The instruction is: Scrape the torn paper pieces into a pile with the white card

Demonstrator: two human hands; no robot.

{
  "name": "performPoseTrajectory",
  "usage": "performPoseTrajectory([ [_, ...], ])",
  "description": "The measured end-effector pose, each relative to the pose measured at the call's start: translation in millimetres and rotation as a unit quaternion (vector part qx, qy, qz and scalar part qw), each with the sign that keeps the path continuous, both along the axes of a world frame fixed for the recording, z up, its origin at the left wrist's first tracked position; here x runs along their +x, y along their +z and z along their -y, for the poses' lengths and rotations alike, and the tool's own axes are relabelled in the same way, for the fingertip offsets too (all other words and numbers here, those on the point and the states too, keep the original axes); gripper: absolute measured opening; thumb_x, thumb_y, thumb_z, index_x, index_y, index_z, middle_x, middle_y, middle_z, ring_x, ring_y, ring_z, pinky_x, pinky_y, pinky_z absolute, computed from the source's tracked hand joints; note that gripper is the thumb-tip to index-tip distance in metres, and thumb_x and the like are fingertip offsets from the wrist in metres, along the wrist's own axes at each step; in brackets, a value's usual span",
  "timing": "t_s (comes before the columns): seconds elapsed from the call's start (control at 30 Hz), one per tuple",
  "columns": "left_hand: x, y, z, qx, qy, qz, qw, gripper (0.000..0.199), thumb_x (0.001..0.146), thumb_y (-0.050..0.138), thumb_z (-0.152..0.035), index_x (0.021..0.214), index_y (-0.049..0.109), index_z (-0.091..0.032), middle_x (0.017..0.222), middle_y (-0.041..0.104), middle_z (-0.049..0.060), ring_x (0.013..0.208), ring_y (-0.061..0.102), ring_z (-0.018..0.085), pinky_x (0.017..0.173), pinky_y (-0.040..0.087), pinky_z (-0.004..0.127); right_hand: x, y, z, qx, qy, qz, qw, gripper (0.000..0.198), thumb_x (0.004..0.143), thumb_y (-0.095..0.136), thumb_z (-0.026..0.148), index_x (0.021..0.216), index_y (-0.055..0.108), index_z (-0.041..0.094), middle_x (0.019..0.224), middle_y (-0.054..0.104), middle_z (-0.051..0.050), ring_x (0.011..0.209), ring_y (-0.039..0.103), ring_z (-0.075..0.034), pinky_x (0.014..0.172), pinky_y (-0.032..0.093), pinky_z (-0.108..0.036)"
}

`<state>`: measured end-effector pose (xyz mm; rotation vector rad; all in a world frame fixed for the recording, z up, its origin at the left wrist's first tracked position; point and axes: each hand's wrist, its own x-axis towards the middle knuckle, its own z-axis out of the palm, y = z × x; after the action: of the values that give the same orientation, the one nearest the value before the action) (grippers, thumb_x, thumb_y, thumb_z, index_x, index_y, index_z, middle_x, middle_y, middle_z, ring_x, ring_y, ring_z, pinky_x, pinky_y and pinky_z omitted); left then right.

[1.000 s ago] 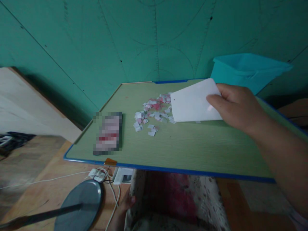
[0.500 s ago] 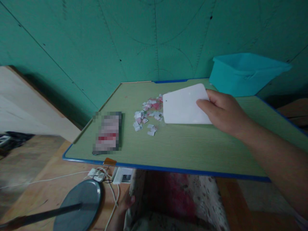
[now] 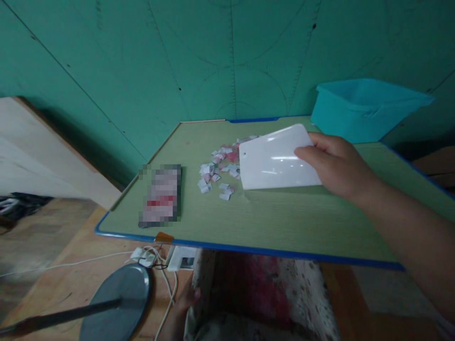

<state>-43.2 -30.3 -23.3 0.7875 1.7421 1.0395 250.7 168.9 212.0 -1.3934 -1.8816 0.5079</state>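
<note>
My right hand (image 3: 332,161) grips a flat white plastic scraper (image 3: 273,158) by its right end, thumb on top. The scraper is glossy, with rounded corners and a small hole near its left edge. It is tilted over the green tabletop (image 3: 277,222) and covers part of a pile of small white and pink paper scraps (image 3: 209,171) just to its left. Below the table's front edge, my left hand (image 3: 188,297) is beside the patterned cloth (image 3: 311,293) over my lap. Most of its fingers are hidden.
A turquoise bin (image 3: 366,113) stands at the table's back right. A blurred-out flat item (image 3: 161,196), perhaps a phone, lies on the left. Below are a round grey stand base (image 3: 121,289), cables and a white box (image 3: 182,259). A green wall (image 3: 149,57) rises behind.
The scraper has tilted a little, so light now glares on its face, and its lower edge has moved slightly toward me. A few more scraps show behind its upper edge.
</note>
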Motion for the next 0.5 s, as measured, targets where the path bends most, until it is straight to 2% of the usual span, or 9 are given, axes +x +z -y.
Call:
performPoseTrajectory([
  [0.1, 1.2, 1.7, -0.2, -0.004, 0.01, -0.026, 1.0, 0.028, 0.046, 0.068, -0.051, 0.058, 0.062, -0.026, 0.07, 0.073, 0.006, 0.102, 0.057, 0.037, 0.097, 0.037, 0.046, -0.2, -2.6, -1.5, 0.003, 0.001, -0.014, 1.0, 0.016, 0.075, 0.044, 0.031, 0.066, 0.052, 0.02, 0.06, 0.051, 0.0, 0.058, 0.044, -0.013, 0.05, 0.029, -0.026],
  [0.2, 0.8, 2.3, 0.7, 0.004, -0.004, -0.02, 1.0, 0.029, 0.05, 0.066, -0.051, 0.063, 0.063, -0.026, 0.066, 0.072, 0.004, 0.103, 0.057, 0.035, 0.096, 0.038, 0.045, -2.0, -9.2, -3.8, 0.002, 0.029, -0.019, 0.999, 0.02, 0.078, 0.044, 0.036, 0.07, 0.052, 0.02, 0.066, 0.054, -0.001, 0.062, 0.047, -0.014, 0.052, 0.031, -0.026],
  [0.33, -1.2, -0.1, 0.8, 0.015, -0.004, 0.007, 1.0, 0.032, 0.048, 0.066, -0.056, 0.063, 0.064, -0.027, 0.077, 0.074, 0.004, 0.104, 0.056, 0.036, 0.096, 0.039, 0.045, -5.0, -11.3, -2.1, -0.02, 0.073, 0.002, 0.997, 0.021, 0.079, 0.043, 0.037, 0.074, 0.054, 0.02, 0.067, 0.056, -0.001, 0.061, 0.048, -0.014, 0.051, 0.032, -0.026],
  [0.5, -1.4, -6.8, -1.1, 0.008, -0.01, 0.028, 1.0, 0.031, 0.046, 0.069, -0.05, 0.065, 0.066, -0.025, 0.085, 0.074, 0.006, 0.105, 0.056, 0.037, 0.093, 0.042, 0.041, -3.5, -3.5, 1.6, -0.022, 0.045, -0.024, 0.998, 0.017, 0.077, 0.045, 0.031, 0.068, 0.054, 0.02, 0.061, 0.053, 0.001, 0.059, 0.046, -0.013, 0.049, 0.031, -0.025],
])
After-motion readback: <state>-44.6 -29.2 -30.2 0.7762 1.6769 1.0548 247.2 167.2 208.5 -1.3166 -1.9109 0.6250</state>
